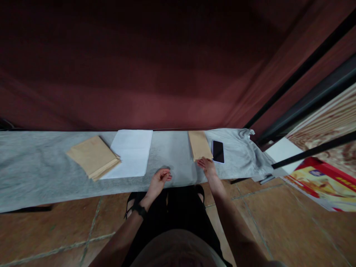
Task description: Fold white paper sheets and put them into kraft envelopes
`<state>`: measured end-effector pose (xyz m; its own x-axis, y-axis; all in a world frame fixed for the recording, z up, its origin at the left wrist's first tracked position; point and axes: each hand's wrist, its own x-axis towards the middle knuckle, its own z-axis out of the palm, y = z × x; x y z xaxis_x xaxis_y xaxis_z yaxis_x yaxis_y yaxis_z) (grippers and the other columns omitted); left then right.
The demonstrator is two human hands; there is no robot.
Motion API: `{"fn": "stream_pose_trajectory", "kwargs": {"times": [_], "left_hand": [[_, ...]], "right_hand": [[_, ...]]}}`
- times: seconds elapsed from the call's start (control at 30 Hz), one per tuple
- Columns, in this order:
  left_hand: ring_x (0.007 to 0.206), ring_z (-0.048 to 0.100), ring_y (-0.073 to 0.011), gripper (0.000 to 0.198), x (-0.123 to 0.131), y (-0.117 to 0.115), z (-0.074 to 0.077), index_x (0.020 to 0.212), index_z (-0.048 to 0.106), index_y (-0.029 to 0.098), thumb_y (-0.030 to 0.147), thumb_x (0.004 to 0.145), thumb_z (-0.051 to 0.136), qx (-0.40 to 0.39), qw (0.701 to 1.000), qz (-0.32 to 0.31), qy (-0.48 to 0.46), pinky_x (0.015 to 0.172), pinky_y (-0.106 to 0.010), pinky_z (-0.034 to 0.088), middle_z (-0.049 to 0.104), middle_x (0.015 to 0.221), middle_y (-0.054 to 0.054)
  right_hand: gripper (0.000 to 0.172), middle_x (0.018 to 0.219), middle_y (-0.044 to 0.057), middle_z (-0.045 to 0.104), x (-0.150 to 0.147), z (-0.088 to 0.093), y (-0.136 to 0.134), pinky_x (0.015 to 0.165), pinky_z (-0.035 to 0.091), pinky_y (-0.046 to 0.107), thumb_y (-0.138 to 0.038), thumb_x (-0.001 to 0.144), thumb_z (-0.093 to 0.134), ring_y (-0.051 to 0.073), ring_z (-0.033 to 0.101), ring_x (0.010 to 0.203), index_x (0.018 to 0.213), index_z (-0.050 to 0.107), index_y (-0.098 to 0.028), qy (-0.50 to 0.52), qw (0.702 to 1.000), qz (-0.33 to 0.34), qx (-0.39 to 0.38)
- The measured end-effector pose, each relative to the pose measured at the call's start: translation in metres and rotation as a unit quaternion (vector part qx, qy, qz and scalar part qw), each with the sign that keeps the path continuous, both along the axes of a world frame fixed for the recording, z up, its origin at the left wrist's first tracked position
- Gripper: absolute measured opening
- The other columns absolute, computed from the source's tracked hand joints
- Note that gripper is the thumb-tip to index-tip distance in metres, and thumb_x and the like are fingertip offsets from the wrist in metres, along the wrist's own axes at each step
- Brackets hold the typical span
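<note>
My right hand (pixel 206 166) is at the near end of a narrow stack of brown paper bags (pixel 200 145), its fingers closed on their near edge. Just to the right of that stack lies a dark-screened smartphone (pixel 218 151). My left hand (pixel 160 178) hovers by the front edge of the grey cloth, fingers loosely curled and apart, with nothing seen in it. Left of it are white paper sheets (pixel 133 152). A thicker stack of brown paper bags (pixel 94 155) rests at an angle, partly over the sheets.
A grey cloth (pixel 41 167) covers the long, narrow surface in front of me. Behind it rises a dark red panel (pixel 167 85). To the right are black metal bars (pixel 294 70) and a red and yellow box (pixel 325 181). Brown tiles (pixel 278 215) cover the floor.
</note>
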<state>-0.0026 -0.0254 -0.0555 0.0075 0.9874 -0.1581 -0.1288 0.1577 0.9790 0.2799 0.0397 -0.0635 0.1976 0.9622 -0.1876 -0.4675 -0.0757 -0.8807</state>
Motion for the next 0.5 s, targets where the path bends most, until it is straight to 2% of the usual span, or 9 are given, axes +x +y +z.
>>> {"fn": "stream_pose_trajectory", "kwargs": {"times": [0.2, 0.5], "left_hand": [[0.072, 0.07, -0.0163, 0.035, 0.001, -0.003, 0.001, 0.091, 0.066, 0.018, 0.046, 0.073, 0.076, 0.001, 1.0, 0.0, 0.002, 0.074, -0.035, 0.061, 0.069, 0.082, -0.002], [0.073, 0.07, -0.0173, 0.035, 0.001, -0.006, 0.002, 0.091, 0.067, 0.018, 0.047, 0.074, 0.077, 0.006, 1.0, 0.005, 0.003, 0.075, -0.037, 0.062, 0.068, 0.081, -0.003]], "right_hand": [[0.01, 0.069, 0.005, 0.074, -0.002, 0.007, 0.0, 0.068, 0.062, 0.034, -0.026, 0.08, 0.066, 0.021, 0.073, 0.066, 0.073, 0.061, -0.022, -0.014, 0.997, -0.016, -0.074], [0.016, 0.07, 0.008, 0.075, -0.007, 0.015, -0.003, 0.062, 0.062, 0.035, -0.029, 0.084, 0.065, 0.023, 0.074, 0.067, 0.07, 0.062, -0.021, -0.042, 0.992, -0.018, -0.115]]}}
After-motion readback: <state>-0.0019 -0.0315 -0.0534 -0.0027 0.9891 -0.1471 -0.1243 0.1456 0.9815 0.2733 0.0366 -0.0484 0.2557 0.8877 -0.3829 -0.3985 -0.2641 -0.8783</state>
